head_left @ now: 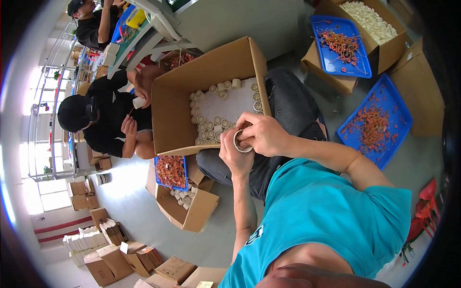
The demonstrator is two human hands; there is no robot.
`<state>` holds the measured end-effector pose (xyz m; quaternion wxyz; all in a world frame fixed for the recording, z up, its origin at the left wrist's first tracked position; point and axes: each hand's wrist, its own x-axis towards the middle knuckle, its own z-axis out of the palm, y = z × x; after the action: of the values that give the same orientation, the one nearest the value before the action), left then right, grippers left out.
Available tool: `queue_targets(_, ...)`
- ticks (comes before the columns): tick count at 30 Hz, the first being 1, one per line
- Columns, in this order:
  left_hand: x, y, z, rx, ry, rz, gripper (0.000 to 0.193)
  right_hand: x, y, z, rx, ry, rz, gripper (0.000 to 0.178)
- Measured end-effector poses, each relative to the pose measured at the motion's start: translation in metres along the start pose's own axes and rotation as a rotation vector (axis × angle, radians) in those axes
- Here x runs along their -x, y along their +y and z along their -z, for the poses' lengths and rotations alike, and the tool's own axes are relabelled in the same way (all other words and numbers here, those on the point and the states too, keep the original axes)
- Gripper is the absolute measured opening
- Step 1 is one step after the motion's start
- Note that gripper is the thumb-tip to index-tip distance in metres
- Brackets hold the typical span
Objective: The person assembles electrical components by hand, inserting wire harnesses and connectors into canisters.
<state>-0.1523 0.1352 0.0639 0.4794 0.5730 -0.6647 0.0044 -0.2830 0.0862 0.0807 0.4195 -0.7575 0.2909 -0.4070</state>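
My left hand (235,158) holds a small white ring-shaped cup (241,142) just in front of my chest. My right hand (261,132) is closed over the top of the same cup, fingers pinched at its rim. Both hands hover over the near edge of an open cardboard box (211,72) resting on my lap. Several white cups (211,127) line its bottom in rows along the left and near sides. I wear a teal shirt and dark trousers.
A person in black (108,120) sits left of the box holding a white piece. Blue trays of orange-red wire parts lie at right (374,122), upper right (342,45) and below the box (170,172). Cardboard boxes stand around on the floor.
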Motion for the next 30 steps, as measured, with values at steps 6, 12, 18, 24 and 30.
queue_targets(6,-0.005,0.006,-0.014,0.002,-0.011,0.013,0.042,0.002,0.001,0.015,-0.061,0.023,-0.077,0.014)
queue_targets(12,-0.023,-0.001,-0.028,0.045,-0.129,0.049,0.053,-0.007,0.022,0.038,-0.086,-0.033,-0.027,0.031)
queue_targets(18,-0.029,-0.042,-0.067,0.205,-0.367,0.124,0.096,-0.02,0.06,0.055,0.03,0.12,-0.083,0.038)
queue_targets(24,-0.065,-0.195,-0.113,0.168,-0.712,0.459,0.096,-0.172,0.1,0.116,0.083,0.57,0.193,0.034)
queue_targets(30,-0.027,-0.37,-0.111,-0.442,-0.891,0.854,0.081,-0.398,0.088,0.109,0.097,0.69,0.393,0.028)
